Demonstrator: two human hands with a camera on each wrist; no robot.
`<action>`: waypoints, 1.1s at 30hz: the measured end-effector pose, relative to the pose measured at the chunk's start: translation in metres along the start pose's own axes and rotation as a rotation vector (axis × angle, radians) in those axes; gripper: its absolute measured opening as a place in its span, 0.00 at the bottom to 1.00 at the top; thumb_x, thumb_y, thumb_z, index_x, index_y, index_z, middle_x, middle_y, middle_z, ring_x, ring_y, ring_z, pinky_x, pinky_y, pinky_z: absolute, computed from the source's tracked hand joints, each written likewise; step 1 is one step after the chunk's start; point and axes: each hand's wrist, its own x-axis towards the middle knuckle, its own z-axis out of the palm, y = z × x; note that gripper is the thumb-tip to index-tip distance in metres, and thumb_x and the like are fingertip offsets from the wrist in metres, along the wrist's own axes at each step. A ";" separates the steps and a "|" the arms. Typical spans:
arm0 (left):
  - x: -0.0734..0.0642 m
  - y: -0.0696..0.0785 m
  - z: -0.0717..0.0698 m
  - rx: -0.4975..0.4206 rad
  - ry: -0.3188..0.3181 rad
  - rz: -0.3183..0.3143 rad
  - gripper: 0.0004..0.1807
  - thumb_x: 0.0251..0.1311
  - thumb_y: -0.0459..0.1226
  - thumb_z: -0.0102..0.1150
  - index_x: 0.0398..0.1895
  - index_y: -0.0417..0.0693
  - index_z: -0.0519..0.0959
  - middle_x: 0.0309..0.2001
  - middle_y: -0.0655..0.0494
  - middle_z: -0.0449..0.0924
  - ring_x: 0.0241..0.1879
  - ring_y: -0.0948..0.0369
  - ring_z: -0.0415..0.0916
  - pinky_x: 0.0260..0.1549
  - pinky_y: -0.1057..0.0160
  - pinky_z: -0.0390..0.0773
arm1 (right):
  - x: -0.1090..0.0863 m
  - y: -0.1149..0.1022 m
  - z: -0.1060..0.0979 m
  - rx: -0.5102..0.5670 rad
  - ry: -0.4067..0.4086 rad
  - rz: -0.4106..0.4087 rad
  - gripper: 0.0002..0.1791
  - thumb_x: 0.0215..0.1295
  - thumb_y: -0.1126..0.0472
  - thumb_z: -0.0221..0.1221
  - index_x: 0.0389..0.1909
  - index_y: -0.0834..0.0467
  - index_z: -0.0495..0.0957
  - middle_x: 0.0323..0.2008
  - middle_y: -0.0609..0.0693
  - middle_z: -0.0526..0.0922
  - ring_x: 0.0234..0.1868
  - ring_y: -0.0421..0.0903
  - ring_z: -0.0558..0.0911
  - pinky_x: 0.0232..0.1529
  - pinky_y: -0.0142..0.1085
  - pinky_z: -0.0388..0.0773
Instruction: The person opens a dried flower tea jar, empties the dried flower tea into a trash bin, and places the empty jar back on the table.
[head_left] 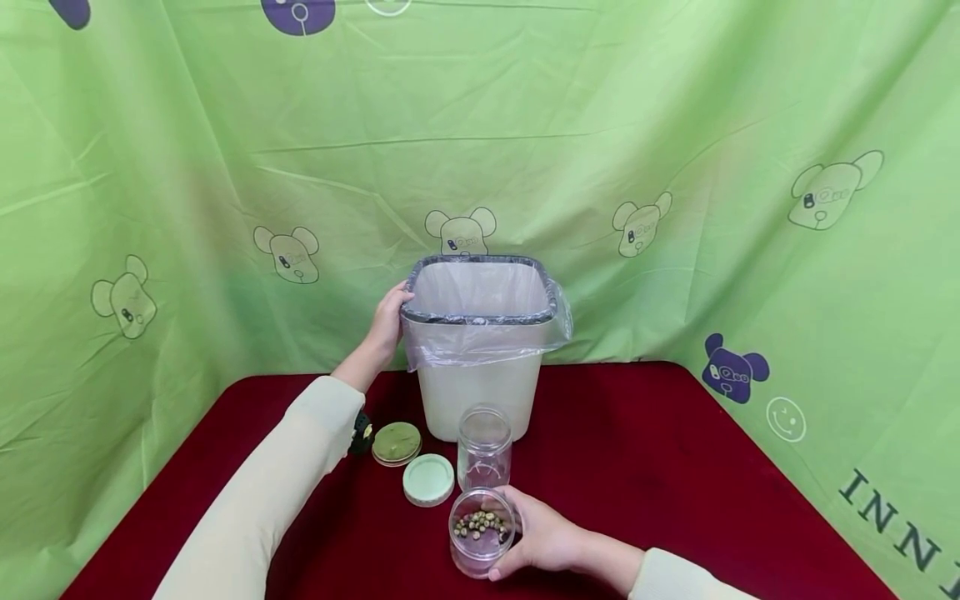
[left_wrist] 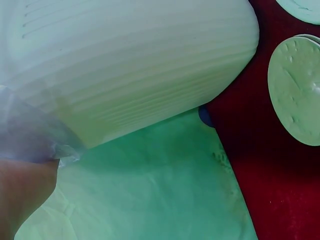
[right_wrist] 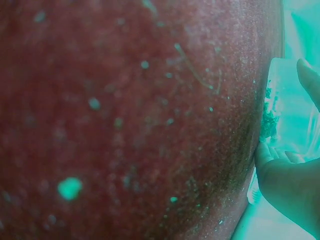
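Observation:
A white trash bin [head_left: 476, 387], lined with a clear plastic bag [head_left: 487, 343], stands upright at the back of the table. My left hand [head_left: 388, 321] grips its upper left side, thumb at the dark rim; in the left wrist view, part of that hand [left_wrist: 25, 192] shows beside the bag. Near the front, my right hand [head_left: 547, 533] holds a clear jar [head_left: 471, 565] from its right side. Small round greenish-brown dried pieces [head_left: 480, 523] lie inside this lidless jar. Just behind it stands a second clear jar [head_left: 483, 454], also uncovered.
A pale green lid [head_left: 428, 479] and an olive-green round lid [head_left: 397, 442] lie on the dark red tablecloth [head_left: 622, 467], left of the jars. A small dark object [head_left: 362, 433] sits by my left sleeve. A green patterned curtain [head_left: 600, 125] hangs behind the table.

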 end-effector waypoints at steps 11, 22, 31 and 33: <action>-0.003 0.001 -0.002 0.025 -0.007 -0.023 0.31 0.66 0.36 0.37 0.73 0.38 0.58 0.65 0.36 0.65 0.56 0.51 0.66 0.55 0.63 0.65 | 0.000 -0.001 -0.002 0.006 -0.009 0.003 0.42 0.42 0.68 0.76 0.60 0.63 0.66 0.56 0.54 0.77 0.61 0.53 0.74 0.60 0.31 0.67; -0.001 0.000 -0.001 0.025 0.001 -0.016 0.31 0.65 0.36 0.38 0.73 0.38 0.57 0.66 0.37 0.64 0.55 0.55 0.67 0.55 0.65 0.65 | -0.004 -0.001 -0.015 0.026 -0.032 -0.019 0.41 0.43 0.68 0.75 0.60 0.67 0.65 0.58 0.60 0.75 0.62 0.57 0.72 0.59 0.33 0.69; -0.002 0.000 -0.002 0.019 0.005 -0.021 0.31 0.66 0.36 0.38 0.73 0.38 0.57 0.65 0.37 0.65 0.49 0.60 0.68 0.53 0.66 0.66 | -0.011 -0.009 -0.043 -0.029 0.007 -0.026 0.43 0.43 0.66 0.75 0.61 0.69 0.65 0.56 0.61 0.76 0.59 0.58 0.74 0.57 0.31 0.69; -0.002 -0.001 -0.002 0.017 0.006 -0.024 0.31 0.66 0.36 0.38 0.73 0.38 0.57 0.65 0.36 0.65 0.50 0.59 0.68 0.52 0.65 0.66 | -0.012 -0.012 -0.049 -0.050 0.020 -0.032 0.44 0.42 0.65 0.75 0.62 0.70 0.65 0.57 0.62 0.76 0.59 0.58 0.73 0.57 0.31 0.69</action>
